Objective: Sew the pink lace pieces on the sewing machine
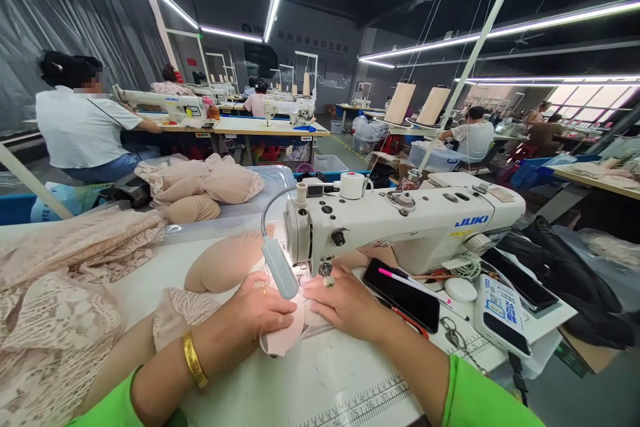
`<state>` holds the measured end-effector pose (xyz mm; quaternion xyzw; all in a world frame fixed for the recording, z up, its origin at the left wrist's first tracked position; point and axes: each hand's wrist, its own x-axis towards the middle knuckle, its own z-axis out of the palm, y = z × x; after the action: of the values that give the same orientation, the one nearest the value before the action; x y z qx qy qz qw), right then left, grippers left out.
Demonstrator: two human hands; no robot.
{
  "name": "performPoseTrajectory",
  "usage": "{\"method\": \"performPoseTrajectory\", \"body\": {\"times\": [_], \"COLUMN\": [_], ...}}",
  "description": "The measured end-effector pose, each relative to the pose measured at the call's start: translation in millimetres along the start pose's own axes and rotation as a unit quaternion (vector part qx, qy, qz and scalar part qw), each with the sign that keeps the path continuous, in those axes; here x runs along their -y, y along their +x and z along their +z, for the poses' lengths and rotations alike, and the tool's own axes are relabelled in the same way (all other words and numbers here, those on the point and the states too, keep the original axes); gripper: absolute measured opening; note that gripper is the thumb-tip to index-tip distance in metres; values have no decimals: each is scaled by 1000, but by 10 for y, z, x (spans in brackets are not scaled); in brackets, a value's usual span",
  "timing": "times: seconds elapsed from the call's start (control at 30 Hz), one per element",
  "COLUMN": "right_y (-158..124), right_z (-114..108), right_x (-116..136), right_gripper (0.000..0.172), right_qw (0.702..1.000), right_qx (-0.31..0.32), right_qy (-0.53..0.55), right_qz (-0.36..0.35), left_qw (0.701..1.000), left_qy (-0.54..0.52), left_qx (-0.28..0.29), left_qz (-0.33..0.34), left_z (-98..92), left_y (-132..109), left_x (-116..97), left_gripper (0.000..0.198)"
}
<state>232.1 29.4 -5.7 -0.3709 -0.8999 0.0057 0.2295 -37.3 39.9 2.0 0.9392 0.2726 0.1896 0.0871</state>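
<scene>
At the JUKI sewing machine [425, 217], my left fingers [277, 305] grasped a pink bra cup [289, 337]; whether my right fingers [321, 291] gripped, I couldn't tell. Apparent stitching next needed steady guiding.

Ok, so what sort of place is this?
Probably a garment sewing workshop: there's a sewing machine up front, other machines farther back, and lace fabric heaped at the left.

Our white sewing tbl [280, 387], w/ ruler marks [367, 405] nr the front edge, carries the JUKI mach. [415, 217]. To its L we've beige lace pcs [60, 327]; to R, a blk phone [413, 307] w/ pink pen [393, 273] across it, rd white case [461, 289], white boxy device [503, 313] & keys [453, 333].
</scene>
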Motion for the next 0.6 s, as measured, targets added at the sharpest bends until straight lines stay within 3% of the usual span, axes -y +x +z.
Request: {"method": "performPoseTrajectory", "body": {"times": [0.17, 0.37, 0.6], "right_y": [-29, -10, -2], "right_z": [-65, -71, -64], "right_x": [-25, 8, 16], "right_gripper": [17, 14, 15], "right_qw": [1000, 999, 1000], "right_qx": [10, 11, 19], "right_qy": [23, 27, 3], "right_qz": [15, -18, 16], "left_qw": [999, 999, 999], "left_qy": [-28, -5, 18], "left_qx": [18, 31, 18], "left_qz": [6, 34, 29], "left_z": [-38, -122, -134], "left_y": [37, 72, 77], "left_x": [53, 45, 106], "left_gripper": [25, 23, 19]}}
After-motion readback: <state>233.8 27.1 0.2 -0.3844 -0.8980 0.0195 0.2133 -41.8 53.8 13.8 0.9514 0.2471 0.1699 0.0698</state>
